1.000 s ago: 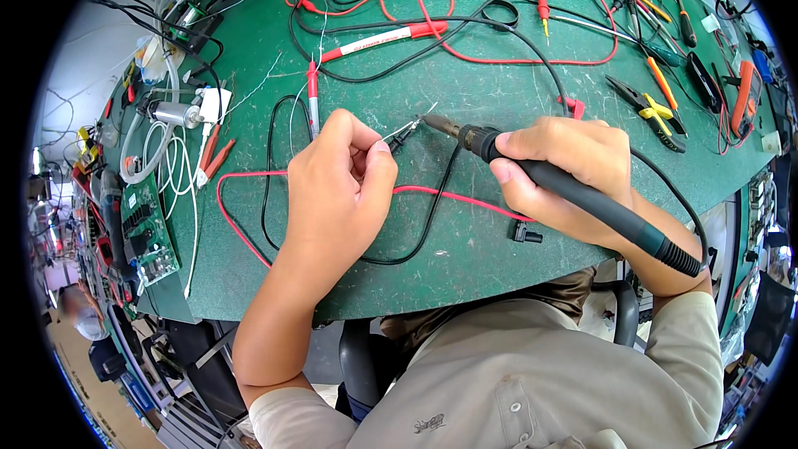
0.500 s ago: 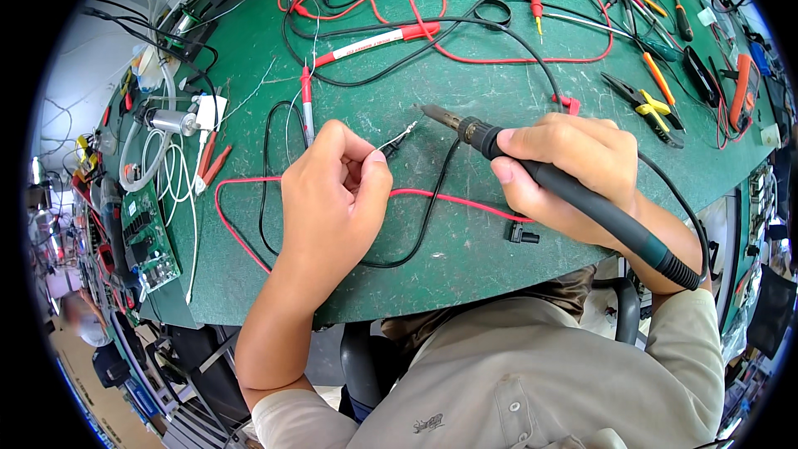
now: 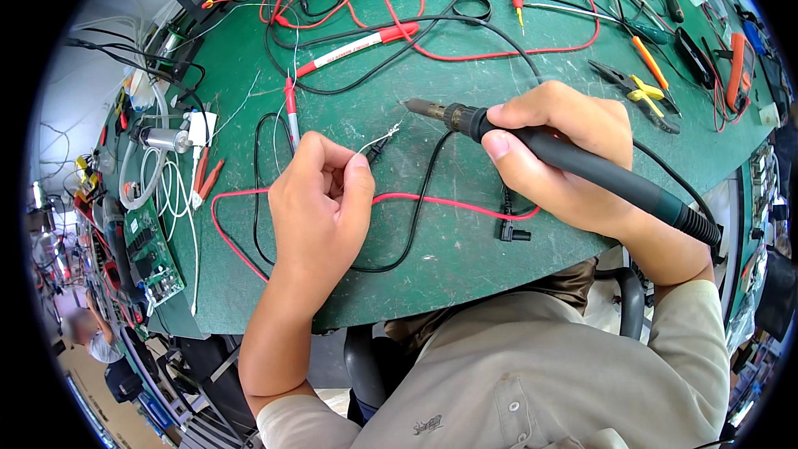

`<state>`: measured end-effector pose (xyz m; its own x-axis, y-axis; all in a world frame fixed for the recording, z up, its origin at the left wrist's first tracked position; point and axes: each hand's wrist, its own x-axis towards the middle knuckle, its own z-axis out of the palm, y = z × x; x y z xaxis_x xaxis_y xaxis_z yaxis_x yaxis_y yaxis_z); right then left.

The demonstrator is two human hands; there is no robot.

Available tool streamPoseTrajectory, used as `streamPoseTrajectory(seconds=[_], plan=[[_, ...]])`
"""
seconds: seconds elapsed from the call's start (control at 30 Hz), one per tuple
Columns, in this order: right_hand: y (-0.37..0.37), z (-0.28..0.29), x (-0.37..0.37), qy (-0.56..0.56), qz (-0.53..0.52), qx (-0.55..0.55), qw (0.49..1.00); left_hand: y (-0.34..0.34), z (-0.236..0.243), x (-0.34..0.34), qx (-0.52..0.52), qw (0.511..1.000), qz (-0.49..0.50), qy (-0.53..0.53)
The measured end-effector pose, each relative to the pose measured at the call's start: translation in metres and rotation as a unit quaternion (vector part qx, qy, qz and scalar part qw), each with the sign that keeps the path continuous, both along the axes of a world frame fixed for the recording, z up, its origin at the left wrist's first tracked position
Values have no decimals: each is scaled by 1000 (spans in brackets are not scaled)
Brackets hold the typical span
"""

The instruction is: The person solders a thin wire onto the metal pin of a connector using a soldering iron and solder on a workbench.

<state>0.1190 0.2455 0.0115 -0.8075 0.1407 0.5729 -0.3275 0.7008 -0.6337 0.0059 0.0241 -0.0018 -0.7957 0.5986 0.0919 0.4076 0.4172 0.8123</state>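
Observation:
My left hand [image 3: 320, 195] is closed in a pinch on a thin silvery wire [image 3: 374, 140]. The wire's lumpy bright end points up and to the right, and a dark probe-like piece [image 3: 379, 150] lies beneath it on the green table. With its fingers wrapped round the dark handle, my right hand [image 3: 573, 145] grips a soldering iron [image 3: 603, 168]. The iron's brownish tip is just above and right of the wire's end, with a small gap between them. Close beyond my left hand is a slim red and grey test probe [image 3: 291, 108].
Red and black leads [image 3: 416, 41] loop across the green table [image 3: 465, 270]. A red-and-white marker [image 3: 357, 50] lies among them. Yellow-handled pliers [image 3: 640, 93] and screwdrivers are at right. A black plug [image 3: 514, 234] lies near the front edge, a circuit board [image 3: 155, 258] at left.
The whole view has shifted slightly. The iron's tip and the wire's end are a little farther apart. More of the black plug's lead shows, while a red clip is now hidden behind my right hand.

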Motion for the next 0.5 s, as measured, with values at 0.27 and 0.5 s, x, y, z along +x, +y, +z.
streamPoseTrajectory(seconds=[0.27, 0.5], plan=[[-3, -5, 0, -5, 15, -29, 999, 1, -3, -3, -4, 999, 9, 41], [-1, -6, 0, -3, 25, -13, 1000, 3, -1, -3, -29, 999, 12, 42]])
